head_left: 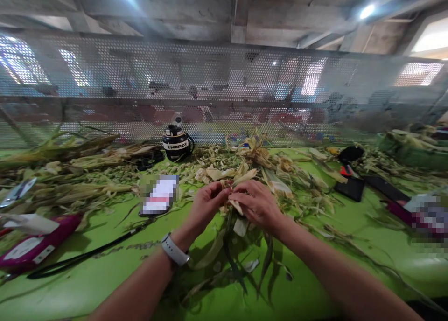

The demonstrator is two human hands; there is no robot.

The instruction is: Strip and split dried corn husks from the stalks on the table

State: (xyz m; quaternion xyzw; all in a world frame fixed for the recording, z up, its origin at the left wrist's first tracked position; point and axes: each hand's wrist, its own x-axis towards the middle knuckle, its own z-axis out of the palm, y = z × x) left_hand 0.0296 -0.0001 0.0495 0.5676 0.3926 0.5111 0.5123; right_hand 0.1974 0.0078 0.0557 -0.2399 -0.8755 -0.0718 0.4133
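Observation:
My left hand [207, 202] and my right hand [257, 203] meet over the middle of a green table [105, 283]. Both pinch the same bundle of dry corn husks [235, 209], fingers closed round its pale leaves. Long husk strips [241, 260] hang down from the bundle toward me. A white watch [173, 249] is on my left wrist. Whether a cob lies inside the husks is hidden by my fingers.
Loose husks and stalks [87, 167] litter the table. A black bottle [177, 143] stands at the back, a phone [159, 196] lies left of my hands, a magenta packet [35, 246] at far left, a black phone [350, 188] at right. Perforated metal screen [224, 87] closes the far side.

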